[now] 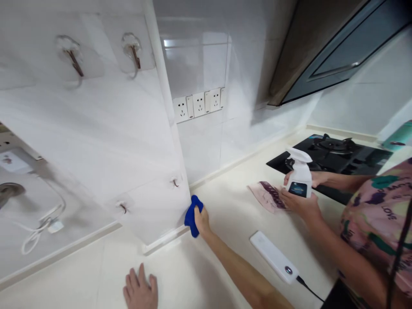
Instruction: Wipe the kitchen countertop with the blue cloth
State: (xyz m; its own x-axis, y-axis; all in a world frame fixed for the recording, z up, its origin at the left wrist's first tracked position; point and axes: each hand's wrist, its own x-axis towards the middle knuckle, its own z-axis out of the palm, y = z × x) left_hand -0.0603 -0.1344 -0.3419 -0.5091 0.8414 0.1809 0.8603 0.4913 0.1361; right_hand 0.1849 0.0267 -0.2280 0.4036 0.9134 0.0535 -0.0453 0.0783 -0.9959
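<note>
My right hand (202, 221) is closed around a blue cloth (192, 216) and presses it against the lower corner of the white tiled wall column (154, 171). Fingers spread, my left hand (140, 292) lies flat on the cream countertop (225, 214) at the bottom edge of the view and holds nothing. To the right, another person in a patterned shirt (380, 223) holds a white spray bottle (300, 176) with both hands over the counter.
A pink cloth (268, 195) lies beside the black gas hob (334, 156). A white power strip (273, 256) with a black cable sits on the counter near my right arm. Wall sockets (198, 104), several hooks (75, 62) and a range hood (337, 47) are above.
</note>
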